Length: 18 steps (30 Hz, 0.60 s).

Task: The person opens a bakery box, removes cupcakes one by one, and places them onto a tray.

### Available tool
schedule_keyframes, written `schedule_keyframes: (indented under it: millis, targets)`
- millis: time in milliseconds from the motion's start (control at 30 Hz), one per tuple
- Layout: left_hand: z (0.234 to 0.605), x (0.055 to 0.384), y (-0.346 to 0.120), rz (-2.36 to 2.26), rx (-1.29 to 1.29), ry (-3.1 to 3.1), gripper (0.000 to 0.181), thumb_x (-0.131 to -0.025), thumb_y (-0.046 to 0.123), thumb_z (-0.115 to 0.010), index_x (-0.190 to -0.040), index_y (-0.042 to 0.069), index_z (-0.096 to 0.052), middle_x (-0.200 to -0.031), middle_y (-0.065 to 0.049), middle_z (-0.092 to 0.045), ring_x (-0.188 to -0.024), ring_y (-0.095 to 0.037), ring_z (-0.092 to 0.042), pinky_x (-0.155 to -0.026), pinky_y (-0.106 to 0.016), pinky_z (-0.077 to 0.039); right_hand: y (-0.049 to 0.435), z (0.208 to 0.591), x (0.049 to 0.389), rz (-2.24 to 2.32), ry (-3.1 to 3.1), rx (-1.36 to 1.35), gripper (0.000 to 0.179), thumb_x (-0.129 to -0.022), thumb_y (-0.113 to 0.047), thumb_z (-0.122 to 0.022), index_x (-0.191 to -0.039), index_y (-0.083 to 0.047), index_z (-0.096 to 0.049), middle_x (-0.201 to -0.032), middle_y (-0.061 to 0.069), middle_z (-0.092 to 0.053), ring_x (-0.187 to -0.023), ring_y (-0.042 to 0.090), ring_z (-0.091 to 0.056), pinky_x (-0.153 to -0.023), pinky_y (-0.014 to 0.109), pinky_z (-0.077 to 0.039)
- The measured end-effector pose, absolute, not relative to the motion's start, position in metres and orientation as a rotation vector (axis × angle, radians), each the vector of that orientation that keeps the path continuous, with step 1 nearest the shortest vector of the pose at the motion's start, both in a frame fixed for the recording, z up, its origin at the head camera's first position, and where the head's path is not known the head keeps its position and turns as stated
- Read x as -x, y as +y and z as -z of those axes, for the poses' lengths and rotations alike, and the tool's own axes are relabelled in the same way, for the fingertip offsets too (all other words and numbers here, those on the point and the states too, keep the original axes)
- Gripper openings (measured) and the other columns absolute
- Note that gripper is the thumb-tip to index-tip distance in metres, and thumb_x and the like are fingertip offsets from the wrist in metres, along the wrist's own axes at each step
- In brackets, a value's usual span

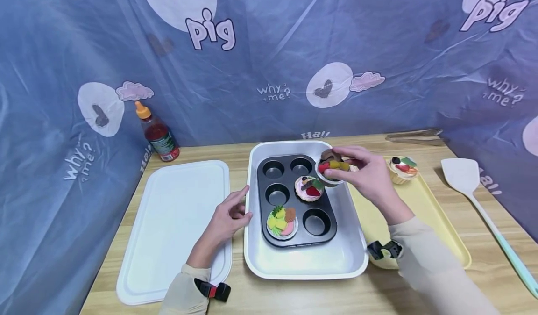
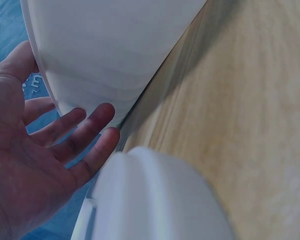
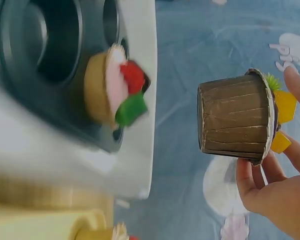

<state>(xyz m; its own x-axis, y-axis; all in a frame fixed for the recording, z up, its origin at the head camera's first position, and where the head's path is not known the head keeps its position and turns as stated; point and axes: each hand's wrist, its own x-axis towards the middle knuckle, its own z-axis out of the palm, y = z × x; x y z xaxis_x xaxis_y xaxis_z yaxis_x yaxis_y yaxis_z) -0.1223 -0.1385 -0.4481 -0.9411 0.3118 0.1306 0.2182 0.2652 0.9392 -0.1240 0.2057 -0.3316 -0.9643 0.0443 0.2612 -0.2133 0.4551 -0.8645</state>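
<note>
My right hand [image 1: 371, 175] holds a fruit-topped cupcake [image 3: 235, 115] in a brown pleated cup by its rim. It is raised over the back right of a black muffin tin [image 1: 287, 174], which lies inside a white rectangular tub [image 1: 307, 275]. Two topped cakes sit in the tin: a pink tart [image 1: 309, 189] with a strawberry in the right middle cup, and a cupcake with yellow and green pieces [image 1: 281, 222] at the front left. My left hand [image 1: 227, 217] is beside the tub's left wall, its fingers loosely spread and thumb near the rim.
A white lidded-looking tray [image 1: 180, 212] lies at left, with a red sauce bottle [image 1: 161, 137] behind it. At right, a yellow tray [image 1: 437, 221] bears a fruit tart [image 1: 402, 170]. Tongs [image 1: 414, 137] lie at the back, a white spatula [image 1: 462, 177] at far right.
</note>
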Motion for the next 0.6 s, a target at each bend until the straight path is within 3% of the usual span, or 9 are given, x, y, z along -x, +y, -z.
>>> schedule_keyframes:
  millis: [167,367,600]
  targets:
    - [0.447,0.121,-0.139,-1.788,-0.498,2.423,0.072,-0.086,-0.005,-0.071,-0.151,0.007,-0.044,-0.141,-0.022,-0.054,-0.088,-0.007,-0.059,-0.077,-0.018,-0.056,0.227,0.334,0.117,-1.450,-2.473,-0.045,0.058,-0.075,-0.020,-0.090,-0.128,-0.007,-0.070,-0.119,-0.009,-0.065,-0.100,-0.006,-0.061,-0.081,0.005,-0.050]
    - [0.445,0.121,-0.139,-1.784,-0.491,2.422,0.072,-0.086,-0.005,-0.071,-0.151,0.007,-0.044,-0.142,-0.022,-0.053,-0.089,-0.008,-0.059,-0.078,-0.018,-0.056,0.247,0.343,0.113,-1.431,-2.434,-0.067,0.055,-0.075,-0.010,-0.089,-0.126,-0.002,-0.070,-0.117,-0.012,-0.067,-0.100,-0.009,-0.062,-0.085,0.005,-0.050]
    - [0.446,0.122,-0.139,-1.786,-0.500,2.419,0.071,-0.086,-0.005,-0.070,-0.151,0.006,-0.044,-0.141,-0.022,-0.053,-0.089,-0.007,-0.059,-0.078,-0.018,-0.055,0.265,0.357,0.104,-1.338,-2.469,-0.001,0.055,-0.073,-0.011,-0.091,-0.123,0.001,-0.070,-0.104,-0.031,-0.062,-0.094,-0.014,-0.060,-0.082,0.001,-0.047]
